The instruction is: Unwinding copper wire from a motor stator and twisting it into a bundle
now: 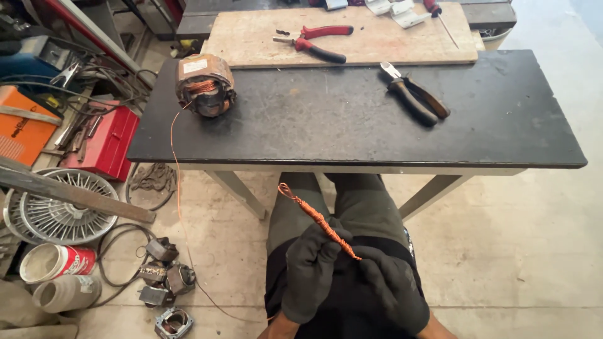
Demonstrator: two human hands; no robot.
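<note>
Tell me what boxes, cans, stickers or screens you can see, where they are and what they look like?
Label: pale rectangle stuck on top of the copper-wound motor coil, on the black table.
Can: red and white, lying on the floor at lower left.
No screens show.

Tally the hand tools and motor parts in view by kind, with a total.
Pliers: 2, red-handled and dark-handled
Screwdriver: 1
Stator on the table: 1
Stators on the floor: about 5
Wire bundle: 1, held by left hand and right hand
Total: about 10
</note>
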